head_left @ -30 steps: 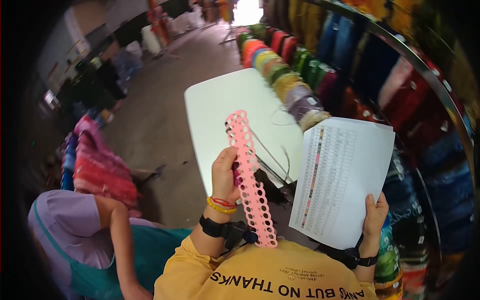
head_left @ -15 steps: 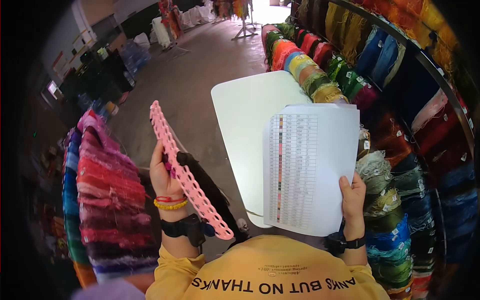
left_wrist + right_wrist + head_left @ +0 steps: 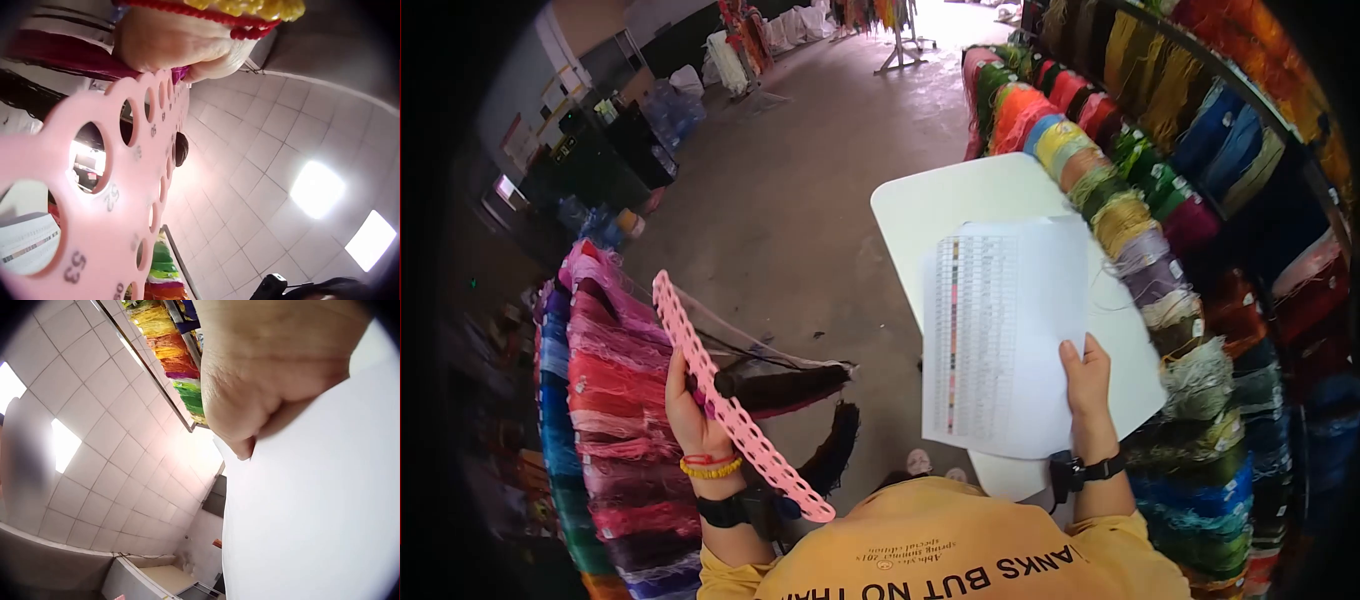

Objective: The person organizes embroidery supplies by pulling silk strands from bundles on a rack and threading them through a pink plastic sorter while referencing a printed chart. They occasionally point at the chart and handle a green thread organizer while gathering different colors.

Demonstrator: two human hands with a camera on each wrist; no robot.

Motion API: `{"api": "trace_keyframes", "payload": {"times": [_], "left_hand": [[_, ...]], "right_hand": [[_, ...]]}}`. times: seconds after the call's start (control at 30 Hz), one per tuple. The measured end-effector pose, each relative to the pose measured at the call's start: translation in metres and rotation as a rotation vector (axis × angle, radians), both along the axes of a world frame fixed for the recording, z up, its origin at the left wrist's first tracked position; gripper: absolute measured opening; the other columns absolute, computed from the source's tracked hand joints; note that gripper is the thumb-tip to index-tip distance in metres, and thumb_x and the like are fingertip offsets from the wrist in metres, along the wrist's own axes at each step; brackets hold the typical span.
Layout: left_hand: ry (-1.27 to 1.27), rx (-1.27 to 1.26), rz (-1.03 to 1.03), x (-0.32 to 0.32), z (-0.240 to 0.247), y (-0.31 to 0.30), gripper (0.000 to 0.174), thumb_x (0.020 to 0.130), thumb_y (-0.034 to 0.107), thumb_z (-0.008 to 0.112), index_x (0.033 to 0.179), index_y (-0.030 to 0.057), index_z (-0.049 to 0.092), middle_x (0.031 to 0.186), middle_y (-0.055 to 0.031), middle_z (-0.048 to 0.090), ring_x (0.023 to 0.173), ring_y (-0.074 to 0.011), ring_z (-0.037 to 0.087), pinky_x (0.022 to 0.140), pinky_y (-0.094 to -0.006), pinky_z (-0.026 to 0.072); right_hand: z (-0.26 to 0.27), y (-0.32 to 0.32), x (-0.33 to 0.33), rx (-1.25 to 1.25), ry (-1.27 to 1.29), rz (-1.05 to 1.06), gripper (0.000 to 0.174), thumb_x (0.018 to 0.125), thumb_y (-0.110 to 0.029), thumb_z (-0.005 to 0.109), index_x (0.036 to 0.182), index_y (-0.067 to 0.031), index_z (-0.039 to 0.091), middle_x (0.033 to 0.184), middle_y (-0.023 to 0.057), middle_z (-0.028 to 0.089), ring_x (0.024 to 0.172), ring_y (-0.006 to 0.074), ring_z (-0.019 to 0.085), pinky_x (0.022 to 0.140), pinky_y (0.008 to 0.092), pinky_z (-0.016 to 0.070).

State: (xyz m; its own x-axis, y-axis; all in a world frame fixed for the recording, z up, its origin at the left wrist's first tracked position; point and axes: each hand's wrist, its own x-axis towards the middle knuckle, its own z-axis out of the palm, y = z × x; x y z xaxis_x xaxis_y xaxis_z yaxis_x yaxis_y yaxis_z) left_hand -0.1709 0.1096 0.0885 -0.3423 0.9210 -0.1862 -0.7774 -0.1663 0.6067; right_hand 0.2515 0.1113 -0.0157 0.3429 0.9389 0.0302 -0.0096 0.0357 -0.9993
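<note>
My left hand point(image 3: 696, 412) grips a long pink holed card point(image 3: 740, 425), tilted, with dark and magenta threads hanging from it. In the left wrist view the pink card point(image 3: 94, 231) shows printed numbers beside its holes, and the left hand point(image 3: 181, 44) lies behind it at the top. My right hand point(image 3: 1088, 385) pinches the right edge of some white sheets point(image 3: 1040, 340) printed with a table and a column of colours. The right wrist view shows the right hand point(image 3: 269, 381) on the white paper point(image 3: 312, 500), its thumb partly hidden.
A white board point(image 3: 1120, 350) lies behind and below the sheets. Coloured yarn hanks point(image 3: 1140, 240) hang on racks along the right, and pink, red and purple hanks point(image 3: 615, 400) hang at the left. Grey floor point(image 3: 800, 180) runs between them. A stand point(image 3: 898, 55) is at the back.
The pink card and left hand have moved left, with the card now more tilted and its dark threads swung out. The sheets moved left from the right side, then stayed near the middle.
</note>
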Motion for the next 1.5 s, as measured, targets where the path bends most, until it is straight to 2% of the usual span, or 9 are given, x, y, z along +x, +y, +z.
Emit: {"api": "trace_keyframes", "payload": {"times": [0.33, 0.43, 0.6, 0.83, 1.1, 1.2, 1.33, 1.4, 1.5], "left_hand": [[-0.011, -0.143, -0.020, -0.092, -0.030, 0.094, 0.015, 0.088, 0.021, 0.053, 0.087, 0.0084, 0.060, 0.073, -0.0039, 0.063, 0.058, -0.0136, 0.060, 0.050, -0.0257, 0.0511], [-0.006, -0.081, -0.213, -0.128, -0.033, 0.151, 0.015, 0.089, 0.021, 0.052, 0.084, 0.0100, 0.061, 0.068, -0.0023, 0.062, 0.056, -0.0134, 0.059, 0.048, -0.0241, 0.0500], [0.036, -0.021, -0.464, -0.137, -0.015, 0.266, 0.020, 0.091, 0.023, 0.049, 0.085, 0.0076, 0.060, 0.066, -0.0037, 0.061, 0.053, -0.0164, 0.059, 0.048, -0.0265, 0.0510], [0.161, 0.185, -0.802, -0.025, 0.008, 0.397, 0.015, 0.092, 0.017, 0.047, 0.099, 0.0055, 0.054, 0.088, -0.0053, 0.063, 0.073, -0.0162, 0.062, 0.064, -0.0297, 0.0533], [0.452, 0.375, -1.061, 0.109, 0.062, 0.505, 0.016, 0.091, 0.018, 0.050, 0.094, 0.0040, 0.056, 0.083, -0.0039, 0.061, 0.072, -0.0118, 0.060, 0.065, -0.0280, 0.0518], [0.425, 0.328, -1.265, 0.174, 0.040, 0.505, 0.015, 0.090, 0.019, 0.052, 0.091, 0.0049, 0.055, 0.084, -0.0043, 0.060, 0.072, -0.0142, 0.060, 0.068, -0.0309, 0.0520], [0.525, 0.243, -1.460, 0.264, -0.049, 0.497, 0.010, 0.088, 0.016, 0.051, 0.082, 0.0089, 0.055, 0.074, -0.0001, 0.054, 0.061, -0.0094, 0.051, 0.052, -0.0239, 0.0425], [0.584, 0.135, -1.708, 0.292, -0.074, 0.482, 0.012, 0.090, 0.018, 0.050, 0.085, 0.0074, 0.053, 0.067, -0.0015, 0.051, 0.049, -0.0111, 0.049, 0.039, -0.0235, 0.0373], [0.703, 0.151, -1.959, 0.332, -0.116, 0.471, 0.014, 0.088, 0.019, 0.053, 0.087, 0.0052, 0.054, 0.064, -0.0022, 0.050, 0.051, -0.0119, 0.051, 0.042, -0.0242, 0.0418]], "right_hand": [[-0.022, 0.026, -0.024, -0.098, -0.179, -0.297, 0.020, 0.088, -0.009, 0.050, 0.101, 0.0064, 0.056, 0.088, 0.0094, 0.063, 0.078, 0.0134, 0.057, 0.072, 0.0267, 0.0463], [-0.034, 0.047, -0.039, -0.125, -0.465, -0.516, 0.021, 0.085, -0.011, 0.052, 0.096, 0.0070, 0.056, 0.085, 0.0140, 0.063, 0.078, 0.0199, 0.059, 0.072, 0.0314, 0.0464], [-0.038, 0.063, -0.077, -0.170, -0.380, -0.763, 0.022, 0.085, -0.013, 0.053, 0.095, 0.0066, 0.056, 0.086, 0.0182, 0.063, 0.078, 0.0242, 0.060, 0.073, 0.0334, 0.0462], [-0.038, 0.056, -0.083, -0.269, -0.484, -0.995, 0.021, 0.085, -0.015, 0.054, 0.092, 0.0047, 0.056, 0.080, 0.0187, 0.061, 0.073, 0.0265, 0.060, 0.069, 0.0349, 0.0458], [-0.026, 0.088, -0.083, -0.335, -0.483, -1.150, 0.019, 0.084, -0.015, 0.055, 0.089, 0.0039, 0.057, 0.070, 0.0109, 0.058, 0.061, 0.0178, 0.052, 0.059, 0.0320, 0.0425], [-0.034, 0.089, -0.086, -0.303, -0.337, -1.237, 0.019, 0.084, -0.014, 0.055, 0.088, 0.0042, 0.057, 0.067, 0.0091, 0.055, 0.057, 0.0157, 0.047, 0.055, 0.0309, 0.0404], [-0.024, 0.091, -0.110, -0.549, -0.513, -1.338, 0.021, 0.082, -0.017, 0.057, 0.089, 0.0025, 0.057, 0.058, 0.0075, 0.049, 0.052, 0.0145, 0.042, 0.051, 0.0303, 0.0381], [-0.027, 0.096, -0.125, -0.589, -0.533, -1.403, 0.023, 0.081, -0.019, 0.059, 0.091, 0.0014, 0.057, 0.062, 0.0114, 0.055, 0.055, 0.0201, 0.051, 0.054, 0.0331, 0.0419], [-0.020, 0.110, -0.149, -0.719, -0.566, -1.501, 0.027, 0.081, -0.023, 0.059, 0.094, 0.0003, 0.058, 0.068, 0.0154, 0.060, 0.062, 0.0278, 0.059, 0.058, 0.0368, 0.0453]]}}
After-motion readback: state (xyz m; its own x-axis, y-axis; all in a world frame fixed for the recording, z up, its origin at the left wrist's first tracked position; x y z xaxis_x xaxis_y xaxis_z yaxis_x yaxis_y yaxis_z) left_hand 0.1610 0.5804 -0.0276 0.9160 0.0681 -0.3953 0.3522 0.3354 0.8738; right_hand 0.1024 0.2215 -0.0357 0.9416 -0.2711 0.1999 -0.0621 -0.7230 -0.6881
